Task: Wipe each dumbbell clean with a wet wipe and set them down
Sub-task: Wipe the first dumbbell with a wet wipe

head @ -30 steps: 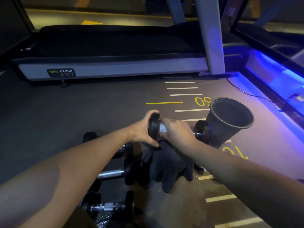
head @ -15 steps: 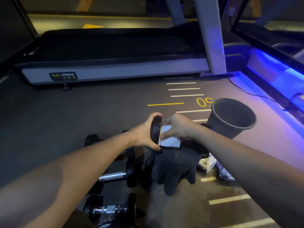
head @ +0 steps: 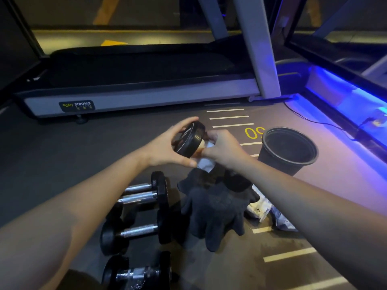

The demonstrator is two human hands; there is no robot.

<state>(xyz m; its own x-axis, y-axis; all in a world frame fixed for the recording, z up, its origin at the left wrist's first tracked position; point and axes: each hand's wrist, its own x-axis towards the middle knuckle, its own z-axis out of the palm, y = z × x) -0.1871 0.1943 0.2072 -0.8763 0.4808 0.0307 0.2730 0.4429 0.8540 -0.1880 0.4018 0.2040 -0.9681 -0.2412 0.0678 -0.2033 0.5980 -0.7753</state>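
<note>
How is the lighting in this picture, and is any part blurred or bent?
Head view: dim overall; blue glow from the light strip tints the floor purple; glints show on the chrome dumbbell handles; wide-angle lens bends the treadmill edge; left hand and wet wipe look slightly soft.

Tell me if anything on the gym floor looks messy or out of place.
Crumpled white wrappers lie on the floor beside the dark gloves, though the black bin stands close by. The dumbbells lie side by side; nothing looks spilled or damaged.

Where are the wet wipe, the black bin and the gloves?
wet wipe (head: 204,165), head view, white corner hanging below the fingers
black bin (head: 272,159), head view, outer wall
gloves (head: 215,208), head view, palm fabric
</note>
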